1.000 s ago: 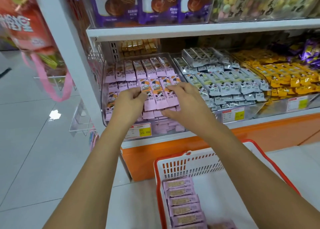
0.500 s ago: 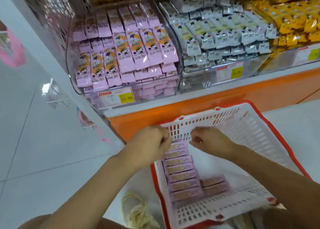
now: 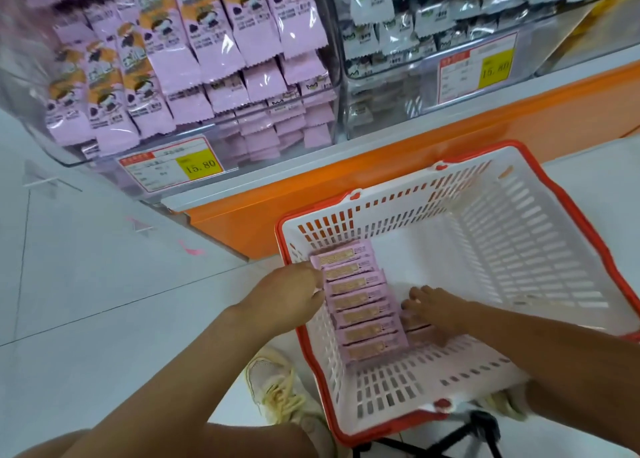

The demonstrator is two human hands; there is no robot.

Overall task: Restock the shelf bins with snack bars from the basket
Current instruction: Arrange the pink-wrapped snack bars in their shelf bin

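Head view, looking down into the basket [image 3: 519, 250], which stands on the floor just before the orange shelf base. The snack bars [image 3: 360, 305] lie in one overlapping row against the basket's left wall. The row runs from far to near, while each bar's long axis lies crosswise, left to right. This is the relation I judge the coming move to turn on: the bar ends face the two hands, so the row can be clamped between them end to end. My left hand [image 3: 294, 295] sits at the left wall, level with the far half of the row. Its knuckles are bent toward the bars' left ends, but the fingertips are hidden, so I cannot tell whether it grips a bar or only touches. My right hand [image 3: 436, 310] is inside the basket on the row's right side. It lies loose and flat, grasping nothing, fingers spread and pointing left, over a loose bar or two [image 3: 417, 334] that it largely covers. Both hands are about equally near the row. The pink-stocked shelf bin [image 3: 287, 146] stands up and to the left, well apart from the basket.
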